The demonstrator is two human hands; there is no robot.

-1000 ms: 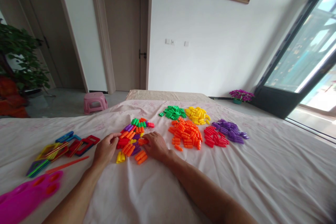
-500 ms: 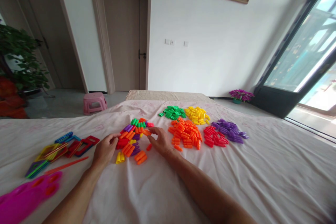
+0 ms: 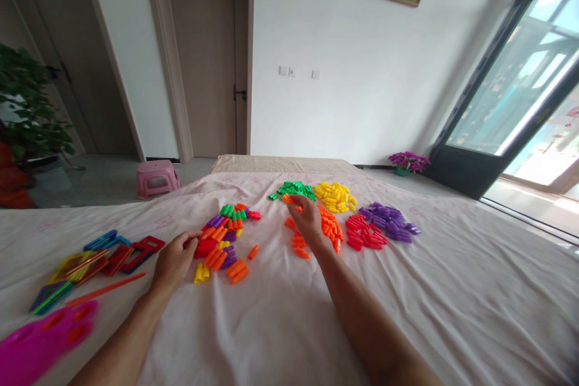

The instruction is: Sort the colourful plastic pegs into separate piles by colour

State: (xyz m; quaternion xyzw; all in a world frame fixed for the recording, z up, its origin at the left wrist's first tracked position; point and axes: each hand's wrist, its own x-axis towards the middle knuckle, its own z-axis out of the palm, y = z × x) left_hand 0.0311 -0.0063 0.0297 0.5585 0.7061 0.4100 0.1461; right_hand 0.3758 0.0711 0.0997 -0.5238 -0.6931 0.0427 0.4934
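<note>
Piles of five single colours look sorted; a mixed heap, nearer the bench's left edge, seems left. Right hand's grip pinches an orange piece near the orange pile; left hand's, I can't tell.

You get daylight pouring in through the glass door at the right of the frame, its lower panes glaring nearly white, while the left side sinks into dim shade around the brown door and the plant. Your tablecloth is softly lit, with faint shadows in its creases, and the plastic pieces mid-frame stay vivid and fairly clear. Your wide lens tilts uprights near both sides, and the magenta shape at lower left is blurred.
</note>
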